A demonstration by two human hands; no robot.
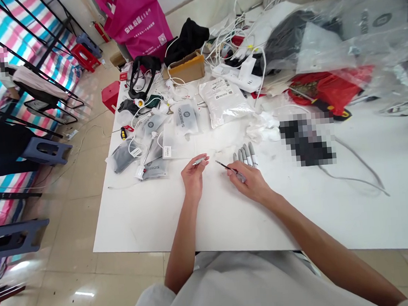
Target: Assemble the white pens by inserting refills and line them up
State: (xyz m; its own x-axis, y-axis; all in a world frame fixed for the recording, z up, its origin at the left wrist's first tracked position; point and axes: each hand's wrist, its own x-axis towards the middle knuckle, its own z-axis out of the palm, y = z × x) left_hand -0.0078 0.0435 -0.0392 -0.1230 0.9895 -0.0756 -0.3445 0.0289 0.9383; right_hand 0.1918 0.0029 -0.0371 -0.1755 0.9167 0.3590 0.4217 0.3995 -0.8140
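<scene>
My left hand [193,176] rests above the white table [153,223], shut on a small silver-grey marker cap [199,161]. My right hand [249,185] holds a thin uncapped grey marker [230,169], its dark tip pointing up and left toward the cap. The two hands are apart, with a narrow gap between the cap and the tip. Several grey marker pens [246,155] lie side by side just beyond the fingers of my right hand.
Packaged grey items in clear bags [186,119] lie left of centre on the table. Beyond them are a white sealed bag [224,101], a tangle of white cables [224,45], a cardboard box [184,68], and plastic sheeting [340,43]. A blurred patch [307,141] covers part of the table.
</scene>
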